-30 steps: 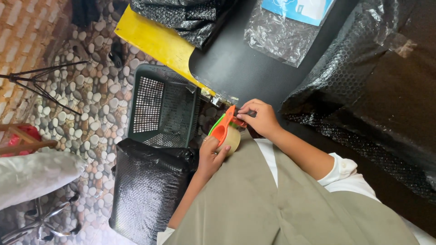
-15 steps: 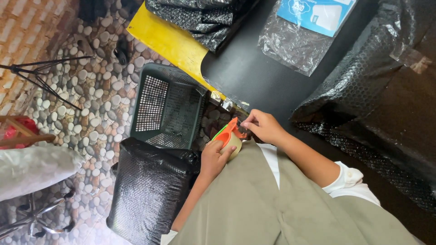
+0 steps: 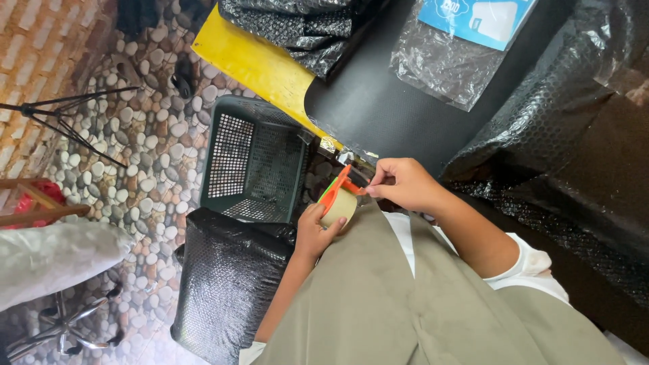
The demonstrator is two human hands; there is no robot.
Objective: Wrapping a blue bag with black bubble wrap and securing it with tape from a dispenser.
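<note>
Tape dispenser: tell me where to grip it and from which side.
Grip the tape dispenser around the tan roll, from below, as the left hand does. The round roll fills a palm, and the orange cutter end stays clear for the right hand pinching there.

Things around the black bench and on the pebble floor

A dark green plastic basket (image 3: 253, 162) stands on the pebble floor (image 3: 135, 135), just beside a yellow board (image 3: 253, 61) at the edge of the black bench (image 3: 385, 101). Below the basket lies a parcel in black bubble wrap (image 3: 226, 284). On the bench there is a clear plastic bag (image 3: 443, 67) with a blue and white pack (image 3: 480, 19), and a big sheet of black bubble wrap (image 3: 561, 128). A thin tripod (image 3: 64, 122) stands at the left.
</note>
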